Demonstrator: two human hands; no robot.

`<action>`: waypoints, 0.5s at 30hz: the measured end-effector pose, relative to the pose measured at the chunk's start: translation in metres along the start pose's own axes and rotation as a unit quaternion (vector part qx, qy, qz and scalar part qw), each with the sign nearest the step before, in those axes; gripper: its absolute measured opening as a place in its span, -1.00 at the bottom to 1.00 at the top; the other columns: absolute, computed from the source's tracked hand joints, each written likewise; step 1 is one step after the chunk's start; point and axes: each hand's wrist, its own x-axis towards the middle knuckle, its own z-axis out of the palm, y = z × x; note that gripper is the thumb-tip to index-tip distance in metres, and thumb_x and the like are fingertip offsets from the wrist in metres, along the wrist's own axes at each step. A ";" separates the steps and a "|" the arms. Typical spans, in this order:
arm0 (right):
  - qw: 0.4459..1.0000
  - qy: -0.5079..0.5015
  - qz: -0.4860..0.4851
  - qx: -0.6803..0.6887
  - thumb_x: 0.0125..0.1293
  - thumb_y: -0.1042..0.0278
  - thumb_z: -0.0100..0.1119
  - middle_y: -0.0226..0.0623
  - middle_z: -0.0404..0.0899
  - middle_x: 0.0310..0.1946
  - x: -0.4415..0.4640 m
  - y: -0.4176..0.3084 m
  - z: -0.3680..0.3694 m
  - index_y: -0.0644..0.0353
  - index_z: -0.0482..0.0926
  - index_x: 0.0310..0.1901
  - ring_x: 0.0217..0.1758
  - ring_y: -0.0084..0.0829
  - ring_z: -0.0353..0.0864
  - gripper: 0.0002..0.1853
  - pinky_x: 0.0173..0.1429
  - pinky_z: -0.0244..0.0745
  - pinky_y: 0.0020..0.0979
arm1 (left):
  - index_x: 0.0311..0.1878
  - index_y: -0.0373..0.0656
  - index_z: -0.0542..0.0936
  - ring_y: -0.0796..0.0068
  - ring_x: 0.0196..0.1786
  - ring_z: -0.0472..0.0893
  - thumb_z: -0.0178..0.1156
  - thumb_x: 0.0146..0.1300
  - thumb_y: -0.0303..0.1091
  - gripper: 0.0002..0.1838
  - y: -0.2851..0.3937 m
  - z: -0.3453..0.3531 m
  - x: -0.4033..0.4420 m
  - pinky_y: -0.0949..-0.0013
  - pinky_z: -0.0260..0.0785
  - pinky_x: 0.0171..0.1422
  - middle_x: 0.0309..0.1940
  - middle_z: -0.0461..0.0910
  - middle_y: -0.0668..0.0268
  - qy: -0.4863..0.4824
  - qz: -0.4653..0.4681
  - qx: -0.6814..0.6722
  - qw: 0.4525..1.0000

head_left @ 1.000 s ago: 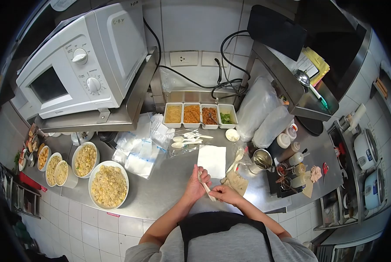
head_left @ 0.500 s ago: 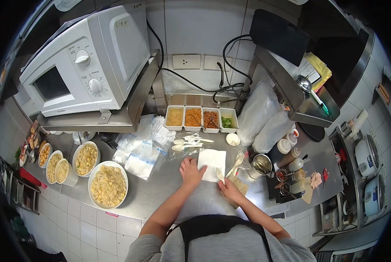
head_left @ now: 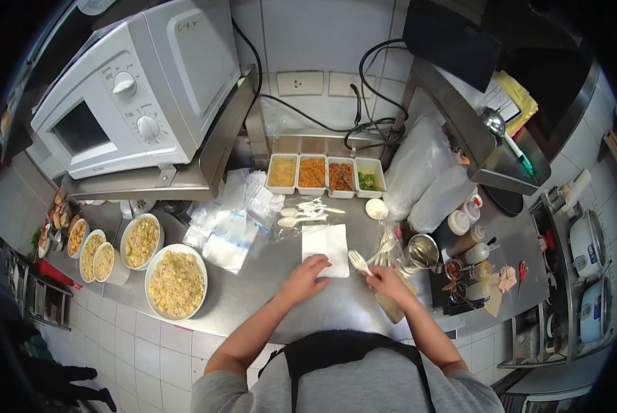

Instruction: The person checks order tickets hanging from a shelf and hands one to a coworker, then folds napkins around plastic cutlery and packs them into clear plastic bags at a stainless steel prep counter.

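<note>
A white paper napkin [head_left: 325,242] lies flat on the steel counter in front of me. My left hand [head_left: 307,279] rests at its lower edge, fingers slightly spread and holding nothing. To the right of the napkin, my right hand [head_left: 392,286] has a cream plastic fork [head_left: 358,261] between thumb and fingers, tines pointing up and left. Just beyond that hand lie more plastic utensils [head_left: 386,242] in clear wrapping. A brown paper piece [head_left: 389,308] sits partly hidden under the right hand. Above the napkin are several plastic spoons [head_left: 298,220] on clear film.
Bowls of fried rice [head_left: 176,282] stand along the left. Clear plastic bags [head_left: 231,237] lie left of the napkin. Four-sided tubs of toppings [head_left: 312,173] line the back. A metal cup [head_left: 422,253] and sauce bottles [head_left: 458,221] stand at right; a microwave [head_left: 184,76] overhangs the left.
My right hand has moved right with the fork, off the napkin's edge. My left hand has shifted onto the napkin's lower edge. The camera view has shifted slightly.
</note>
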 end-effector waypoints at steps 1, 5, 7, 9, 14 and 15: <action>1.000 0.000 -0.003 0.008 0.26 0.47 0.08 -0.47 0.52 -0.48 0.007 -0.006 -0.001 0.33 0.55 -0.06 -0.45 -0.67 0.47 -0.76 -0.33 0.37 -0.58 | -0.06 -0.19 0.54 0.17 0.11 0.46 0.34 -0.01 -0.33 -0.60 -0.002 0.000 -0.001 0.24 0.34 0.16 0.03 0.47 0.21 -0.010 -0.002 0.014 1.000; 0.998 0.016 -0.025 0.056 0.25 0.48 0.11 -0.45 0.54 -0.49 0.027 -0.016 0.001 0.31 0.56 -0.04 -0.45 -0.65 0.50 -0.75 -0.34 0.38 -0.55 | -0.13 -0.16 0.62 0.24 0.04 0.54 0.35 -0.02 -0.33 -0.67 -0.018 0.002 0.011 0.29 0.40 0.12 -0.02 0.56 0.23 -0.051 -0.012 0.040 0.998; 0.998 0.016 -0.025 0.062 0.25 0.48 0.11 -0.45 0.55 -0.47 0.029 -0.017 0.002 0.31 0.56 -0.03 -0.45 -0.65 0.50 -0.74 -0.33 0.39 -0.56 | -0.20 -0.15 0.65 0.26 -0.01 0.57 0.34 0.01 -0.32 -0.74 -0.026 -0.003 0.020 0.31 0.40 0.11 -0.06 0.60 0.26 -0.086 -0.033 0.017 0.996; 0.999 0.005 -0.009 0.041 0.28 0.48 0.09 -0.48 0.54 -0.42 0.028 -0.020 0.001 0.32 0.55 -0.01 -0.41 -0.68 0.50 -0.74 -0.27 0.42 -0.60 | -0.26 -0.15 0.67 0.29 -0.04 0.58 0.32 0.04 -0.29 -0.80 -0.032 -0.012 0.029 0.33 0.40 0.10 -0.09 0.63 0.29 -0.136 -0.063 -0.025 0.988; 0.994 0.004 0.023 0.108 0.29 0.47 0.10 -0.46 0.56 -0.38 0.028 0.001 0.000 0.32 0.55 -0.01 -0.41 -0.69 0.49 -0.75 -0.26 0.44 -0.61 | -0.25 -0.21 0.67 0.30 -0.15 0.64 0.28 0.13 -0.29 -0.79 -0.037 -0.025 0.041 0.37 0.46 0.00 -0.17 0.66 0.24 -0.176 -0.107 -0.112 0.972; 0.993 0.006 0.028 0.119 0.29 0.47 0.10 -0.46 0.57 -0.38 0.027 0.003 -0.001 0.32 0.55 -0.02 -0.41 -0.69 0.49 -0.75 -0.25 0.45 -0.61 | -0.24 -0.22 0.67 0.31 -0.17 0.65 0.27 0.14 -0.29 -0.79 -0.039 -0.024 0.043 0.38 0.46 -0.02 -0.18 0.66 0.23 -0.174 -0.108 -0.113 0.972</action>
